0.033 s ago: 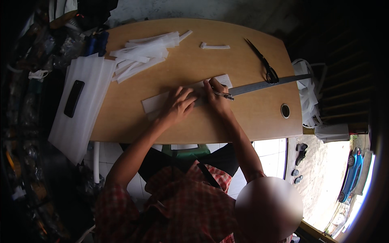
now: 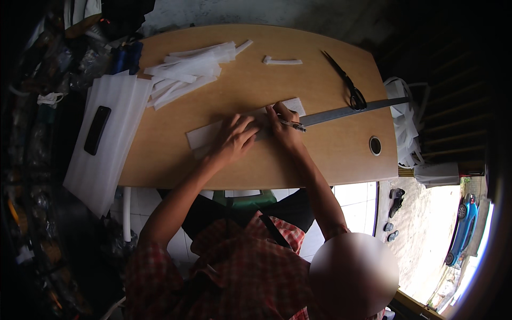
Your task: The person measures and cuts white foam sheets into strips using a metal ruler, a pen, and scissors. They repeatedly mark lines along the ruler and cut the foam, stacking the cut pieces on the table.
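Observation:
On the wooden table (image 2: 256, 173) a flat piece of white foam sheet (image 2: 202, 137) lies in front of me, slightly slanted. A long grey metal ruler (image 2: 333, 113) runs along its near edge and out to the right. My left hand (image 2: 234, 140) lies on the foam and ruler with its fingers spread, pressing down. Close beside it, my right hand (image 2: 285, 125) grips a pen (image 2: 294, 125) over the foam piece. The pen's tip is hidden by the fingers.
Loose white foam strips (image 2: 186, 66) are heaped at the far left. A black phone (image 2: 97, 130) rests on stacked foam sheets (image 2: 128, 114). Black scissors (image 2: 349, 86) touch the ruler at right. One short strip (image 2: 285, 62) lies far off; more strips (image 2: 404, 125) hang past the right edge.
My right hand with the pen has shifted very slightly to the left. The left hand, foam piece and ruler look the same.

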`<control>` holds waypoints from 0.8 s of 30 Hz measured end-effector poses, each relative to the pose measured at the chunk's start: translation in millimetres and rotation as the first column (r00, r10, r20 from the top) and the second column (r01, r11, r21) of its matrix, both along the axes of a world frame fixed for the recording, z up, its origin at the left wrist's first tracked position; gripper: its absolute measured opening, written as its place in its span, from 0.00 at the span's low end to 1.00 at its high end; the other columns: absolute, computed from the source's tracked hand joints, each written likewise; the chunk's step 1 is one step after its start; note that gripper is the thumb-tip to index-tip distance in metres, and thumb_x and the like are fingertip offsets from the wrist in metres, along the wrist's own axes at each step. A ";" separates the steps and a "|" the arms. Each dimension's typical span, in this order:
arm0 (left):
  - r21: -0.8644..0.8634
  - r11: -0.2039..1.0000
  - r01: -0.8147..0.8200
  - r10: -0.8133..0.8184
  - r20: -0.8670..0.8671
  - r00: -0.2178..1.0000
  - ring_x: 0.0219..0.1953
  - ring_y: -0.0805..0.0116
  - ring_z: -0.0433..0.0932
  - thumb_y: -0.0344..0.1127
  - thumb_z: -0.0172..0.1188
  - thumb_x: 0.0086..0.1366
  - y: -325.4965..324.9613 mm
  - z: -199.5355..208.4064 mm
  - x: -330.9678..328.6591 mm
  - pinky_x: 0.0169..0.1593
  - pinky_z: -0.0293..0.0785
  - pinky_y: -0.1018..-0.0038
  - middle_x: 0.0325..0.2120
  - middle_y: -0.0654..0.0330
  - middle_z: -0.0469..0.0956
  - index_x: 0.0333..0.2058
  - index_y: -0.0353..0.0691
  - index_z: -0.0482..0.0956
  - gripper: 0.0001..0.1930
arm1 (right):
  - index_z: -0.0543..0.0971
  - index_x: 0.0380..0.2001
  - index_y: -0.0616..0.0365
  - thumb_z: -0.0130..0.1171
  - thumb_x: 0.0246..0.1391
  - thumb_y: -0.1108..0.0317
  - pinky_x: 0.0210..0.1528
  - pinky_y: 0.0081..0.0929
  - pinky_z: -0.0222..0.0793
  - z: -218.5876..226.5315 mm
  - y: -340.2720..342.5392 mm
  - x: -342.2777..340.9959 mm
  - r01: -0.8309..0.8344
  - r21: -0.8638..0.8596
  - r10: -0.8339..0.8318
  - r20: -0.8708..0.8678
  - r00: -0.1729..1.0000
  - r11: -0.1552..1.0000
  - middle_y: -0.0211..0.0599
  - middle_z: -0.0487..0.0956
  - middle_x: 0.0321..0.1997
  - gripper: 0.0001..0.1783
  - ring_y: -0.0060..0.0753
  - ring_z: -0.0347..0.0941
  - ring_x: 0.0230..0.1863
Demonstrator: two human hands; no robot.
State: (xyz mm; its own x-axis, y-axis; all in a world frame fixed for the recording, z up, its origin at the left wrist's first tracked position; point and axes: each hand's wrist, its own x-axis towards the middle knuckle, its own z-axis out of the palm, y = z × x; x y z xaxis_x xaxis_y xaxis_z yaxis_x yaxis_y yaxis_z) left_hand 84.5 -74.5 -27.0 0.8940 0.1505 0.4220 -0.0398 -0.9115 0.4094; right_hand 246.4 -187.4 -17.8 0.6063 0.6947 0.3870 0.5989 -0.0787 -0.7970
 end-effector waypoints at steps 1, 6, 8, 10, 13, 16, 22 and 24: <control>-0.011 1.000 0.001 -0.001 0.000 1.000 0.53 0.48 0.69 0.31 0.62 0.59 1.7 -0.8 1.9 0.54 0.70 0.56 0.52 0.51 0.72 0.45 0.37 0.81 0.14 | 0.74 0.27 0.63 0.58 0.63 0.64 0.27 0.37 0.66 0.5 2.9 2.2 0.004 -0.013 -0.004 0.019 1.000 1.000 0.48 0.75 0.20 0.14 0.44 0.71 0.19; 0.001 1.000 -0.017 0.017 0.013 1.000 0.55 0.46 0.68 0.30 0.62 0.59 2.0 -3.3 2.9 0.56 0.69 0.55 0.55 0.49 0.71 0.45 0.37 0.81 0.14 | 0.74 0.28 0.60 0.60 0.61 0.63 0.29 0.43 0.70 -0.5 6.2 3.6 -0.015 -0.048 0.017 0.041 0.999 0.999 0.51 0.79 0.24 0.12 0.57 0.78 0.29; -0.011 1.000 -0.017 0.017 0.014 1.000 0.55 0.46 0.68 0.30 0.62 0.59 1.6 -3.1 3.4 0.56 0.69 0.55 0.55 0.49 0.71 0.45 0.37 0.81 0.14 | 0.74 0.28 0.61 0.59 0.62 0.64 0.27 0.40 0.68 -1.0 6.2 2.6 -0.022 -0.016 0.023 0.063 0.998 1.000 0.50 0.77 0.21 0.12 0.53 0.75 0.23; -0.011 1.000 -0.015 0.015 0.020 1.000 0.55 0.46 0.68 0.31 0.62 0.59 2.7 -4.2 4.2 0.56 0.69 0.55 0.56 0.50 0.71 0.44 0.37 0.81 0.14 | 0.74 0.27 0.62 0.58 0.62 0.66 0.25 0.39 0.66 -3.3 5.1 3.0 -0.022 -0.009 0.023 0.086 0.996 1.000 0.49 0.75 0.19 0.12 0.50 0.73 0.20; 0.035 0.999 -0.013 0.012 0.017 1.000 0.54 0.46 0.68 0.31 0.61 0.59 3.6 -2.0 3.8 0.56 0.70 0.55 0.56 0.50 0.71 0.44 0.37 0.81 0.14 | 0.71 0.25 0.62 0.56 0.61 0.69 0.24 0.39 0.64 -9.4 -1.1 7.6 -0.029 -0.036 0.032 0.094 0.995 0.999 0.48 0.73 0.17 0.12 0.48 0.70 0.17; 0.025 1.000 -0.014 0.014 -0.010 1.000 0.54 0.47 0.67 0.30 0.62 0.59 3.5 -1.0 3.2 0.57 0.68 0.56 0.56 0.51 0.71 0.50 0.41 0.79 0.18 | 0.70 0.24 0.63 0.56 0.61 0.69 0.24 0.38 0.63 -7.6 -6.3 6.8 -0.022 -0.078 0.024 0.027 0.999 0.997 0.48 0.72 0.17 0.13 0.46 0.68 0.16; -0.031 1.000 0.001 0.000 0.018 1.000 0.54 0.47 0.67 0.29 0.62 0.59 4.0 -4.0 3.9 0.57 0.69 0.56 0.57 0.52 0.71 0.50 0.41 0.78 0.19 | 0.73 0.25 0.62 0.61 0.60 0.62 0.26 0.35 0.67 -2.3 6.8 2.4 0.015 0.052 -0.017 0.037 0.999 0.999 0.47 0.75 0.19 0.16 0.46 0.73 0.20; -0.018 1.000 0.003 -0.003 -0.004 1.000 0.54 0.47 0.67 0.29 0.62 0.59 3.9 -2.8 3.5 0.57 0.69 0.56 0.57 0.52 0.71 0.51 0.41 0.78 0.19 | 0.74 0.26 0.62 0.63 0.60 0.60 0.27 0.35 0.68 -2.3 9.0 2.6 -0.006 0.013 0.005 0.077 0.997 1.000 0.47 0.76 0.19 0.16 0.46 0.75 0.21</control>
State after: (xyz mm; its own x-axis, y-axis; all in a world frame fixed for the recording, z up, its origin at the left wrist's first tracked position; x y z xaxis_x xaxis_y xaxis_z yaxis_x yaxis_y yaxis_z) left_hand 88.0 -70.6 -29.8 0.8963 0.1551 0.4154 -0.0409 -0.9038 0.4259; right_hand 248.9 -178.4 -20.1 0.5705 0.6925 0.4417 0.6587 -0.0645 -0.7497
